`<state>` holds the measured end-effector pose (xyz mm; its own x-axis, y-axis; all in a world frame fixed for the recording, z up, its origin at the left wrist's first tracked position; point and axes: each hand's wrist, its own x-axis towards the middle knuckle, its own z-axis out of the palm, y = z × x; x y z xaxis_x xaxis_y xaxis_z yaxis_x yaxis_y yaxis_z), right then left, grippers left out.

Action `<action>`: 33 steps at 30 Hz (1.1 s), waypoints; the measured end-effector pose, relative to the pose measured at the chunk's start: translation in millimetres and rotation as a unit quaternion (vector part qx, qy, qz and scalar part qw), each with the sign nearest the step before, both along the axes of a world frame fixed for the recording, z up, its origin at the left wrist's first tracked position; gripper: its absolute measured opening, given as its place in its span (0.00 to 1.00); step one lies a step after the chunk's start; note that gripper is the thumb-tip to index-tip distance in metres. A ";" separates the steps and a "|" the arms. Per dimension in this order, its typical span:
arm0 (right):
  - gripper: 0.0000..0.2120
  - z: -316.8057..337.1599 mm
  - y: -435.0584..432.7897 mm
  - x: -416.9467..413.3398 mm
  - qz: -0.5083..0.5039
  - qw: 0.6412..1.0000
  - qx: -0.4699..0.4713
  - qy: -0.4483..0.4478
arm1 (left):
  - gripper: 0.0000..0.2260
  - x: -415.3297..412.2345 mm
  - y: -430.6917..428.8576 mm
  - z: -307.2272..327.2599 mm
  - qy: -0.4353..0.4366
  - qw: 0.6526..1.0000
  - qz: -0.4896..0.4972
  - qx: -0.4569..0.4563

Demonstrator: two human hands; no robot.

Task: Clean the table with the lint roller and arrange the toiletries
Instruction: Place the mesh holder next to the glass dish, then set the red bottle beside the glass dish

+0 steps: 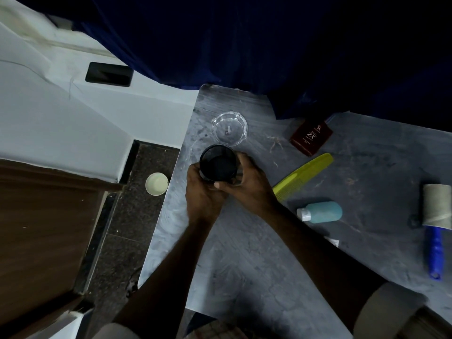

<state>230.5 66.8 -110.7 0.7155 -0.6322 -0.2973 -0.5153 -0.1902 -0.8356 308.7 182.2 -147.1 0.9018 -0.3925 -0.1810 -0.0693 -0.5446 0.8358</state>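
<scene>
Both my hands wrap a black mesh cup [218, 162] near the grey table's [256, 260] left edge: my left hand [203, 194] grips its near left side, my right hand [247, 184] its right side. Just behind the cup sits a clear glass ashtray [229, 128]. A dark red box [311, 137], a yellow-green comb [303, 176] and a teal bottle with a white cap [321, 211] lie to the right. The lint roller [436, 216], blue-handled, lies at the far right. Hair tufts [275, 143] lie near the box.
A dark blue curtain [269, 45] hangs over the table's far side. On the dark stone floor to the left stands a small pale cup [156, 184]. A brown wooden panel [44, 228] and a white surface [61, 113] fill the left.
</scene>
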 end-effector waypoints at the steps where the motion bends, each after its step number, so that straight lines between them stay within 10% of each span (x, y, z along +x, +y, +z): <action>1: 0.39 0.2 -0.6 -0.2 0.001 1.000 -0.001 -0.001 | 0.31 -0.1 -0.2 0.0 0.001 1.000 -0.002 -0.003; 24: 0.44 -2.0 -21.1 -17.0 0.025 0.999 0.012 0.025 | 0.42 -23.6 8.3 7.0 0.026 0.996 0.036 -0.074; 28: 0.34 -2.3 -51.5 -49.9 -0.070 0.997 0.017 -0.003 | 0.45 -70.5 48.0 28.1 0.026 0.997 0.030 -0.067; 33: 0.18 -4.5 -119.7 -96.4 -0.269 0.961 0.021 -0.055 | 0.25 -129.1 35.0 61.6 0.074 0.990 -0.071 -0.101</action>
<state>134.2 -52.8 -115.2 0.3172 -0.9083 -0.2729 -0.4380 0.1150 -0.8916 179.6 217.2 -85.5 0.8040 -0.5556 -0.2120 -0.0016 -0.3585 0.9335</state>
